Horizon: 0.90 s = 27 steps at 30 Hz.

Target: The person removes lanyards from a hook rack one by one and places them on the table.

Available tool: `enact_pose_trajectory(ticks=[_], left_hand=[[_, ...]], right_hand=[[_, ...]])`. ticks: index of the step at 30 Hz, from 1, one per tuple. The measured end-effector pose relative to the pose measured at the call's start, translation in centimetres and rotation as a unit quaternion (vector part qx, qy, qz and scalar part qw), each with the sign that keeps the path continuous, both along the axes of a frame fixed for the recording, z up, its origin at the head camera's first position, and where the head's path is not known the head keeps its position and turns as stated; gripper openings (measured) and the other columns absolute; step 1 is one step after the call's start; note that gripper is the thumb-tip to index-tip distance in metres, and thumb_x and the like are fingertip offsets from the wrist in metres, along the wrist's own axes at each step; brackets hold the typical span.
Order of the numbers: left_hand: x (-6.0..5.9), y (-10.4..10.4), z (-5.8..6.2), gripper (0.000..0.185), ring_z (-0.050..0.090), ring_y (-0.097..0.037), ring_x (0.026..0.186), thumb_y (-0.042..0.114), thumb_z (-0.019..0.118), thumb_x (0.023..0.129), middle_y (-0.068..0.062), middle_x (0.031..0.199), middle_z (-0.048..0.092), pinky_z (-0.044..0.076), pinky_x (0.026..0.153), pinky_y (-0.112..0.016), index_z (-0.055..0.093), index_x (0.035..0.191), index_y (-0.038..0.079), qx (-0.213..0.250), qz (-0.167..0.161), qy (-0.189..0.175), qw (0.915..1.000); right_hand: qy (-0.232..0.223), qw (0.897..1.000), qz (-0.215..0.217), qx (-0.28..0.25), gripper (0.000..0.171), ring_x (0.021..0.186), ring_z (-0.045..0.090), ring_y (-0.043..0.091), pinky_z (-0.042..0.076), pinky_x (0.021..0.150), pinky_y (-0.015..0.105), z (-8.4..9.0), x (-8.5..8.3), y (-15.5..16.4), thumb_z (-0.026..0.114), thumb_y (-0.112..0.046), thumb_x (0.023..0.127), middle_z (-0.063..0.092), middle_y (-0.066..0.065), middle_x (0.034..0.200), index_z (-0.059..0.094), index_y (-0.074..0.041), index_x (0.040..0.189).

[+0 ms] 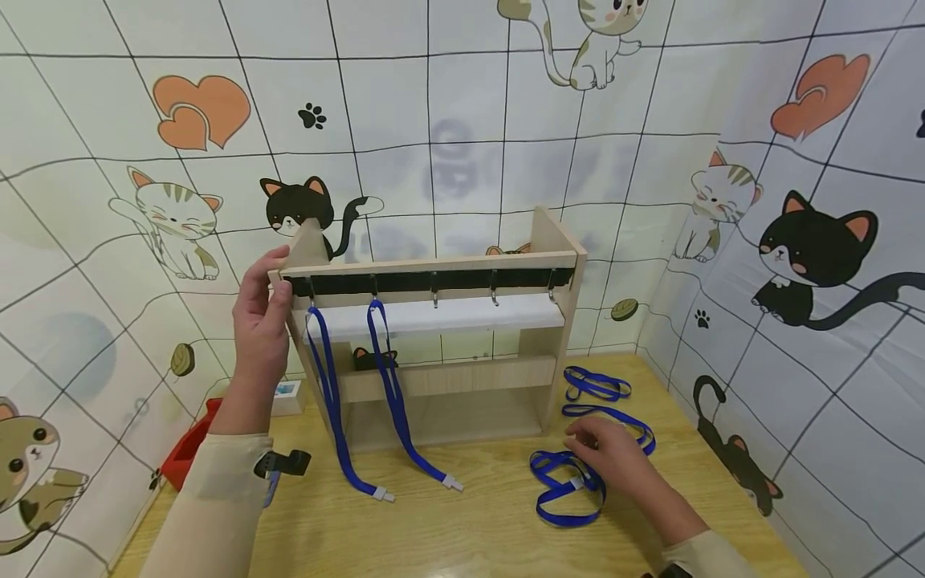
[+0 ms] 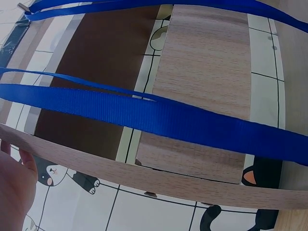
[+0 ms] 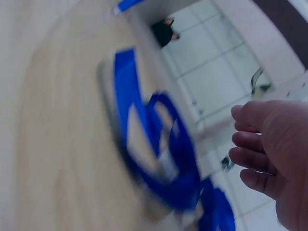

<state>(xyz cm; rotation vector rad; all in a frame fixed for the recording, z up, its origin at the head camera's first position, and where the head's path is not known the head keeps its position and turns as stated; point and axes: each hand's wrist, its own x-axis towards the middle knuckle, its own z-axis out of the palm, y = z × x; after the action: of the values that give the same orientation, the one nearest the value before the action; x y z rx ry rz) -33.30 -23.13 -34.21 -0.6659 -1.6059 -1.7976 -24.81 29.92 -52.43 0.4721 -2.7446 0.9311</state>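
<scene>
The left hand [image 1: 262, 321] has its grip on the top left corner of a wooden rack [image 1: 462, 373], thumb and fingers curled round the end of the upper rail, so the rack stands directly to the right of that grip on the desk [image 1: 448, 522]. Just right of and below the grip, 2 blue lanyards [image 1: 361, 401] hang from the first 2 hooks of the black hook strip [image 1: 433, 281] and trail down onto the desk with their white ends lying in front of the rack; in the left wrist view these blue straps [image 2: 159, 115] cross close in front of the wooden rail. 3 more hooks [image 1: 495, 297] further right of the grip carry nothing. The right hand [image 1: 610, 457] lies low over the desk with fingers loosely bent, its grip narrow but closed on nothing that can be seen, its fingertips [image 3: 243, 144] at a loose blue lanyard [image 1: 567, 486] lying coiled just left of and under them. 2 more coiled lanyards [image 1: 600, 389] lie just beyond that hand, beside the rack's right leg. A red box [image 1: 189, 449] sits below the left grip, behind the forearm.
</scene>
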Motion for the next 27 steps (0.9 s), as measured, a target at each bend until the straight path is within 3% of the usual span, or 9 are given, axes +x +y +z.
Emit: enact_pose_trajectory(ticks=[5,10,19,23,27], left_hand=[[0.0,-0.1,-0.2,0.036,0.038,-0.031,0.154,0.009,0.058,0.114,-0.008,0.167,0.05,0.046,0.116,-0.034,0.057,0.15,0.001,0.0,0.0,0.001,1.0],[0.1,0.0,-0.1,0.035,0.04,-0.03,0.152,0.008,0.059,0.114,-0.008,0.167,0.051,0.047,0.113,-0.032,0.058,0.148,0.0,0.003,-0.002,0.004,1.0],[-0.1,0.0,0.0,0.038,0.041,-0.032,0.15,0.008,0.058,0.114,-0.008,0.167,0.05,0.05,0.112,-0.03,0.057,0.152,0.001,0.0,-0.011,0.01,0.9999],[-0.1,-0.1,0.0,0.039,0.041,-0.035,0.15,0.008,0.058,0.114,-0.008,0.166,0.05,0.05,0.111,-0.03,0.056,0.153,0.001,-0.001,-0.01,0.009,0.9999],[-0.1,-0.1,-0.1,0.038,0.04,-0.037,0.15,0.008,0.058,0.114,-0.008,0.166,0.051,0.05,0.11,-0.03,0.054,0.151,-0.002,-0.003,-0.004,0.007,1.0]], right_hand=[[0.051,0.997,0.022,-0.06,0.013,0.079,0.061,0.004,0.055,0.067,0.028,2.4,-0.1,-3.0,0.081,-0.009,0.101,0.066,-0.015,0.09,0.08,-0.014,0.114],[0.107,0.985,0.066,-0.115,0.018,0.076,0.059,0.005,0.054,0.063,0.027,5.1,-0.4,-7.2,0.081,-0.006,0.101,0.065,-0.013,0.092,0.078,-0.015,0.117],[0.201,0.964,0.127,-0.122,0.037,0.081,0.066,0.01,0.059,0.065,0.028,9.7,-1.7,-16.1,0.084,-0.007,0.099,0.071,0.006,0.105,0.072,-0.003,0.133],[0.21,0.96,0.14,-0.12,0.04,0.082,0.067,0.011,0.06,0.067,0.029,10.6,-2.1,-19.5,0.083,-0.009,0.101,0.069,0.007,0.108,0.07,-0.004,0.138],[0.187,0.962,0.16,-0.117,0.041,0.084,0.068,0.012,0.059,0.068,0.024,11.0,-2.3,-22.6,0.08,-0.011,0.104,0.066,0.008,0.111,0.067,-0.002,0.142]])
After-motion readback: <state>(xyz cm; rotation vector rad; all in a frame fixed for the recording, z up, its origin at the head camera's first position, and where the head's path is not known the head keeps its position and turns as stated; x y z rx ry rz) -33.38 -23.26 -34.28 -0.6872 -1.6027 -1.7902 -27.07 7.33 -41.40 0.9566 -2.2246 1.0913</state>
